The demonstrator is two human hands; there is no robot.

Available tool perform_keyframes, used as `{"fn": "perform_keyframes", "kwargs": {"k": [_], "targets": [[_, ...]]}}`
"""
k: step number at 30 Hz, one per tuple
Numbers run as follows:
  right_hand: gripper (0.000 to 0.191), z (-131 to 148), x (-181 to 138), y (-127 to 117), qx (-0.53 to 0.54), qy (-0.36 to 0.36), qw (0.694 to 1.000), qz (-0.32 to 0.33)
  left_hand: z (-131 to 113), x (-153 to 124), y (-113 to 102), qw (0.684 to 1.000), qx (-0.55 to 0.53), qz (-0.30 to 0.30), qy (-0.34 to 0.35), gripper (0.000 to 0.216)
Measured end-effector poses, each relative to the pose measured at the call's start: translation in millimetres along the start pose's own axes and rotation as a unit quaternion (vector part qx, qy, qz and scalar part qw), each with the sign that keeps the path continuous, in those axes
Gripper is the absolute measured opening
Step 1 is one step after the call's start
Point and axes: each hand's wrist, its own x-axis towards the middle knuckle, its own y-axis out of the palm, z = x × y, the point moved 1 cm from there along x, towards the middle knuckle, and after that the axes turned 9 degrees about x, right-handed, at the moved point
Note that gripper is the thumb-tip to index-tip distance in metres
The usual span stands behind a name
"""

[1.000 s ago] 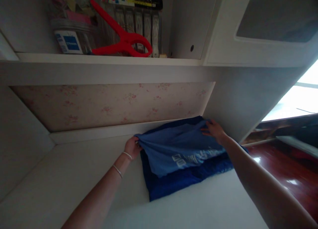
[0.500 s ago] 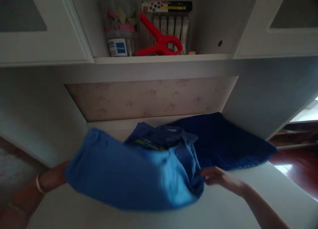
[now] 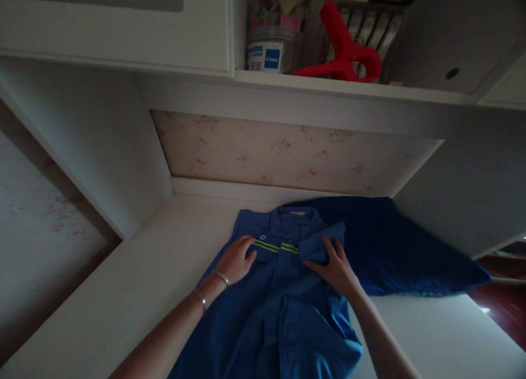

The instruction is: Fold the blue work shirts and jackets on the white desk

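Observation:
A blue work shirt (image 3: 271, 280) with yellow-green chest stripes lies front up on the white desk, its collar at the far end. A sleeve lies folded over the front near the bottom, its buttoned cuff towards me. My left hand (image 3: 237, 259) rests on the chest on the left, beside the stripes, thumb and fingers apart. On the other side of the chest my right hand (image 3: 335, 266) is spread over a folded flap of cloth below the shoulder. Neither hand visibly grips the fabric. The shirt's lower end runs out of view.
Dark blue cloth (image 3: 394, 253) is spread behind and right of the shirt, on the white desk (image 3: 164, 269). Above, an open shelf (image 3: 312, 83) holds a red spring clamp (image 3: 349, 53), a clear jar (image 3: 273, 45) and a clear case. White panels stand at both sides.
The raised cloth at the left has come down onto the shirt front. Both hands have moved off its edges onto the chest. My view has shifted left.

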Motion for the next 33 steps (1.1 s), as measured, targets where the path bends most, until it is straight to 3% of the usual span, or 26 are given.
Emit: {"fn": "perform_keyframes", "kwargs": {"k": [3, 5, 7, 11, 14, 17, 19, 22, 25, 28, 31, 33], "targets": [[0.061, 8, 0, 13, -0.016, -0.053, 0.997, 0.059, 4, 34, 35, 0.999, 0.023, 0.012, -0.020, 0.047], [0.033, 15, 1, 15, 0.012, -0.087, 0.995, 0.045, 20, 43, 47, 0.998, 0.043, 0.019, -0.035, 0.050], [0.027, 29, 4, 16, 0.068, -0.085, 0.994, 0.006, 47, 43, 49, 0.996, 0.064, 0.018, -0.058, 0.051], [0.037, 75, 15, 28, 0.232, -0.024, 0.971, -0.053, 127, 20, 24, 0.985, 0.112, 0.012, -0.128, 0.056], [0.038, 108, 31, 44, 0.390, 0.000, 0.920, -0.050, 195, -9, -8, 0.971, 0.152, 0.006, -0.182, 0.059], [0.041, 119, 53, 62, 0.497, 0.075, 0.864, -0.032, 249, -39, -39, 0.957, 0.190, -0.003, -0.219, 0.061], [0.043, 115, 59, 73, 0.498, 0.125, 0.857, -0.027, 268, -52, -54, 0.951, 0.210, -0.012, -0.225, 0.061], [0.046, 110, 40, 87, 0.435, 0.088, 0.896, -0.031, 271, -58, -64, 0.948, 0.236, -0.028, -0.211, 0.055], [0.041, 126, -8, 105, 0.338, -0.075, 0.934, 0.092, 250, -51, -57, 0.949, 0.246, -0.032, -0.194, 0.046], [0.043, 156, -53, 119, 0.253, -0.171, 0.915, 0.263, 221, -38, -35, 0.946, 0.245, -0.032, -0.209, 0.047], [0.051, 177, -70, 117, 0.195, -0.193, 0.899, 0.342, 200, -29, -11, 0.941, 0.245, -0.025, -0.234, 0.053], [0.044, 176, -73, 109, 0.193, -0.221, 0.860, 0.417, 195, -25, -2, 0.940, 0.244, -0.012, -0.237, 0.054]]}}
